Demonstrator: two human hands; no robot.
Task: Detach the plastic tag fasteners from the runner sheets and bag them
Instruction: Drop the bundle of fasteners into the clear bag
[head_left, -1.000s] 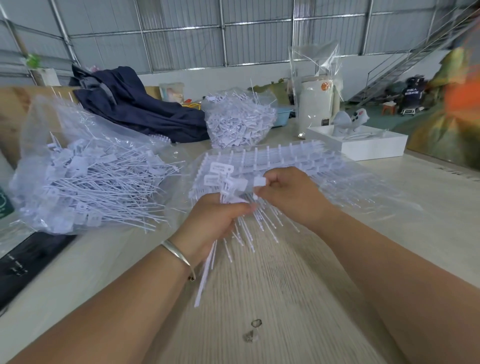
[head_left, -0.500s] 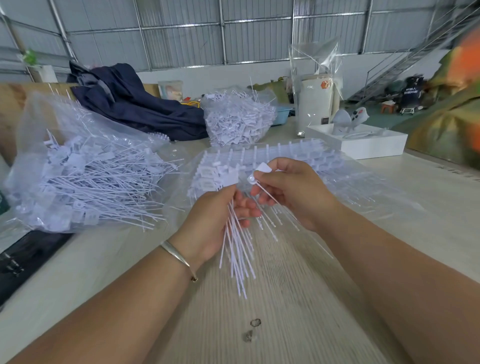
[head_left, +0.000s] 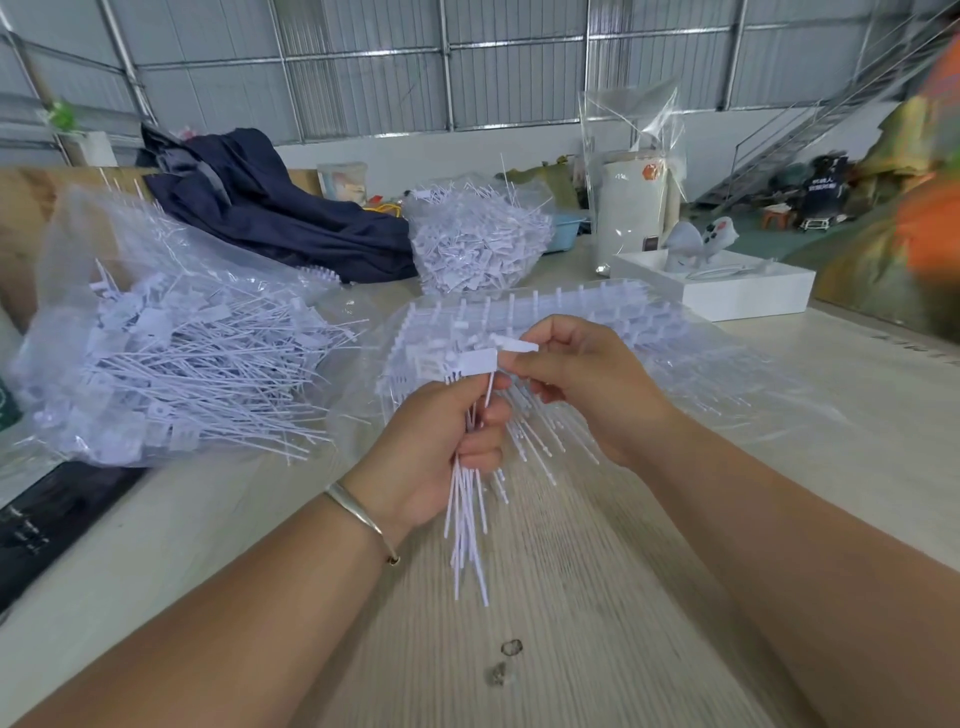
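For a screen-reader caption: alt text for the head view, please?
Left hand grips a bundle of white tag fasteners; right hand pinches one more above the runner sheets. A filled clear bag lies left on the table.

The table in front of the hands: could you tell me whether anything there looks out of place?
Yes: two small bits, one ring-shaped, lie loose on the bare table near its close edge, apart from the bagged fasteners.
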